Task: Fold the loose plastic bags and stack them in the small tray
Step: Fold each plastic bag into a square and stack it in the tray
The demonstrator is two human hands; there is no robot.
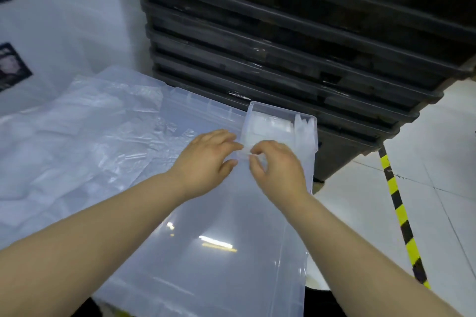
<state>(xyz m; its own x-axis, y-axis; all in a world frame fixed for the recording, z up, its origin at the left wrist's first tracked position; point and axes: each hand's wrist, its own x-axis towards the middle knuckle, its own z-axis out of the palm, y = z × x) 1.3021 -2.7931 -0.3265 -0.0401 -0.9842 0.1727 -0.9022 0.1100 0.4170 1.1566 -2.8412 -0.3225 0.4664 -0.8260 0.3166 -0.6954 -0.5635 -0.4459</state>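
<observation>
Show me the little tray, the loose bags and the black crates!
small tray (283, 110): head view, on its far rim.
loose plastic bags (77, 141): head view, middle of the pile.
black crates (283, 41): head view, front of the stack.

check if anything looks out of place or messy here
Nothing spilled or damaged. In the tray, some bags by the right wall seem to stand on edge, not flat. The loose bags sprawl crumpled on the left, as expected.

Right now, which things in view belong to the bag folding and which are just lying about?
In the job: left hand, right hand, bag pinched between them, small tray, loose bags.
Lying about: stacked black crates, striped floor tape.
</observation>
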